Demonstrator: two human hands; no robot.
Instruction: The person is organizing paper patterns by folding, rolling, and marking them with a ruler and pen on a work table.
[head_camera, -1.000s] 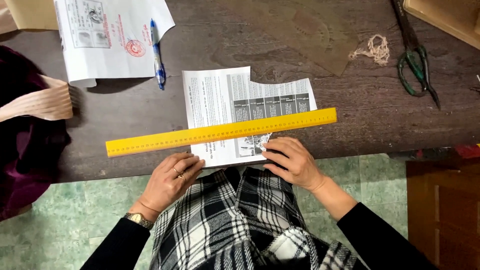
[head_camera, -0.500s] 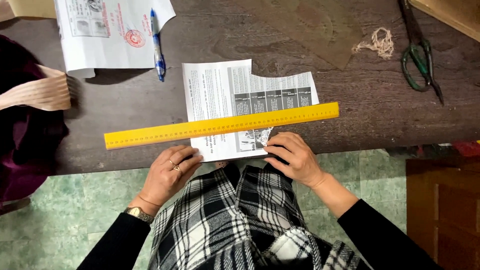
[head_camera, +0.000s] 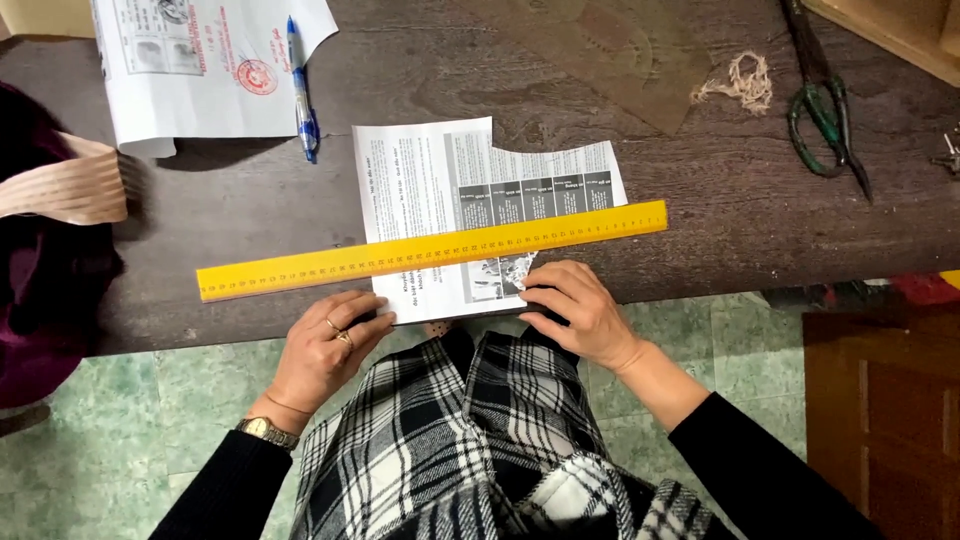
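Nearest the camera: a black-and-white plaid skirt (head_camera: 470, 440) over the lap, dark sleeves to either side, a gold wristwatch (head_camera: 266, 432) on the left wrist.

Left hand (head_camera: 325, 350) rests at the near edge of the dark wooden table (head_camera: 760, 230). Its fingers lie close together, tips on the lower left corner of the printed white paper sheet with grey photo blocks (head_camera: 440, 190). It does not touch the ruler.

Right hand (head_camera: 580, 312) sits at the sheet's lower right. Fingers are curled and loosely spread, tips pressing the paper just below the ruler. Neither hand pinches anything; both press flat.

The long yellow plastic ruler (head_camera: 430, 250) lies across the lower part of the sheet, tilted, right end farther than left, both ends overhanging the paper onto bare wood. The sheet itself lies at the table's near edge, its bottom margin about flush with it.

Risks, as judged:
- Ruler unheld; a nudge from either hand could swing it off its line.
- Sheet held only at its near corners; a pull could slide it off the edge into the lap, or crease it under the ruler.
- Far edge of the sheet already has a cut-out notch, so it could tear there.

Farther off: a blue ballpoint pen (head_camera: 303, 95) beside a white stamped document (head_camera: 200, 70), a brown sheet of cardboard (head_camera: 620, 50), a tangle of pale string (head_camera: 740, 82), green-handled scissors (head_camera: 825, 105).
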